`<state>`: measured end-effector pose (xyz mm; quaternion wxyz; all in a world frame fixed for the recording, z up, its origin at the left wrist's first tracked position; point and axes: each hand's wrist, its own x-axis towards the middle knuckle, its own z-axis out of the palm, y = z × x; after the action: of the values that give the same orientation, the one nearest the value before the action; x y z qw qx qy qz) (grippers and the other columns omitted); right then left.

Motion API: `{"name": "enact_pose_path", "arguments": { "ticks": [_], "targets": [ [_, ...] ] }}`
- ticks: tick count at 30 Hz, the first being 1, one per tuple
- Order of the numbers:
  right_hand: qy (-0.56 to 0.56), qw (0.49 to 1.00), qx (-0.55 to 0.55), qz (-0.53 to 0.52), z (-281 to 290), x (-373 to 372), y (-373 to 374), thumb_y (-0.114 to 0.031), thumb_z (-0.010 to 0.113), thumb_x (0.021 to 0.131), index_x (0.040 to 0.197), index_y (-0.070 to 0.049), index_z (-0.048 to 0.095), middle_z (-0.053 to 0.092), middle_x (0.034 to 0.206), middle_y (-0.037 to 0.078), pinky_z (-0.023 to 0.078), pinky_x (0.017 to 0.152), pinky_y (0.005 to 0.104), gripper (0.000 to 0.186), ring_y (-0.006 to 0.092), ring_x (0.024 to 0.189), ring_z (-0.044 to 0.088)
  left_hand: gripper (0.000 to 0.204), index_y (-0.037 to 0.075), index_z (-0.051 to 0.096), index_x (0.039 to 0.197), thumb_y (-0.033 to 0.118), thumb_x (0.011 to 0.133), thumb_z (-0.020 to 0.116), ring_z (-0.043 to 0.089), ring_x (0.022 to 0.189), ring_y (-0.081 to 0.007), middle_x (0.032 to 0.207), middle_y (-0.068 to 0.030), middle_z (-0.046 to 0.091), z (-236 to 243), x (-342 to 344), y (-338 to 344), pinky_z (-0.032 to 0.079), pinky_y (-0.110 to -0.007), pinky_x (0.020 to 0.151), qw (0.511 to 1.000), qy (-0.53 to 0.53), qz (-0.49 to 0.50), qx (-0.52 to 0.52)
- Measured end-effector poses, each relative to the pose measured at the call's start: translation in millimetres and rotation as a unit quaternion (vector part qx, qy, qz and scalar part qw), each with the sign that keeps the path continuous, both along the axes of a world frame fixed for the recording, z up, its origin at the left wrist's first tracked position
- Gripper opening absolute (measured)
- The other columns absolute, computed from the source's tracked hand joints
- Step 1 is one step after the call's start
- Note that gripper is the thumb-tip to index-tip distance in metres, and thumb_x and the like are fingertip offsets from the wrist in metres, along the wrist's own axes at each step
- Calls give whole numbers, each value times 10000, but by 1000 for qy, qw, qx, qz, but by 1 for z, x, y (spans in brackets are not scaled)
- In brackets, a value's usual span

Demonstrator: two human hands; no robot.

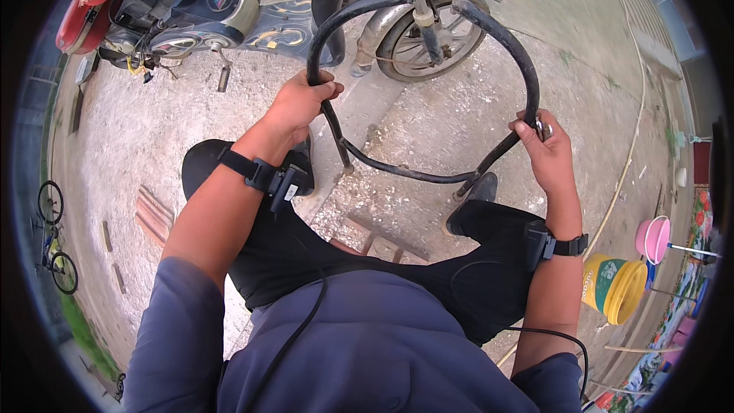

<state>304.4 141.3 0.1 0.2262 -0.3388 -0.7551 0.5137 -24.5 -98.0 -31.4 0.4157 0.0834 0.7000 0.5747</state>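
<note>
The black inner tube [428,69] hangs as a wide loop in front of the seated person, held up between both hands over the gravel ground [130,130], with the electric bicycle [229,8] and its front wheel [432,34] just behind it. To handle this well, it seems best to keep the loop taut and untwisted, feeding the rubber round hand to hand so no stretch is skipped (the lower run sags near the knees). The left hand [300,103] is wrapped fully round the tube's left side, fingers closed tight. The right hand [544,154] clasps the right side, thumb pressed along the rubber by a small metal valve [541,128]. A yellow bucket [615,284] stands to the right.
</note>
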Motion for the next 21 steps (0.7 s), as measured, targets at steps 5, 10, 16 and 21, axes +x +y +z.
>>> {"name": "enact_pose_path", "arguments": {
  "ticks": [5,10,16,21],
  "targets": [
    [-15,988,-26,152,32,4,-63,-110,727,888,1046,-22,681,656,901,25,482,744,278,187,107,814,583,189,1,615,1097,131,960,624,558,932,-168,1005,-88,659,-28,-19,5,425,-310,852,993,119,17,14],
    [-70,937,-57,338,31,-18,-99,-132,716,875,1052,-36,675,670,936,141,502,749,363,206,308,845,661,196,14,638,1121,133,966,635,518,914,-132,978,-33,611,-37,-21,18,417,-288,851,989,138,24,38],
    [-64,914,-57,397,-2,-42,-120,-239,732,907,1032,-18,632,653,883,120,498,735,350,272,268,806,648,286,12,617,1214,182,986,644,541,931,-140,1011,-46,615,-32,-11,34,450,-289,860,987,150,45,38],
    [-63,911,-47,404,-12,-54,-123,-254,739,900,1000,-24,636,633,859,126,486,728,355,271,271,800,635,370,-33,581,1255,196,976,664,555,936,-140,1055,-82,629,-47,-17,38,466,-285,841,982,179,31,46]
  ]
}}
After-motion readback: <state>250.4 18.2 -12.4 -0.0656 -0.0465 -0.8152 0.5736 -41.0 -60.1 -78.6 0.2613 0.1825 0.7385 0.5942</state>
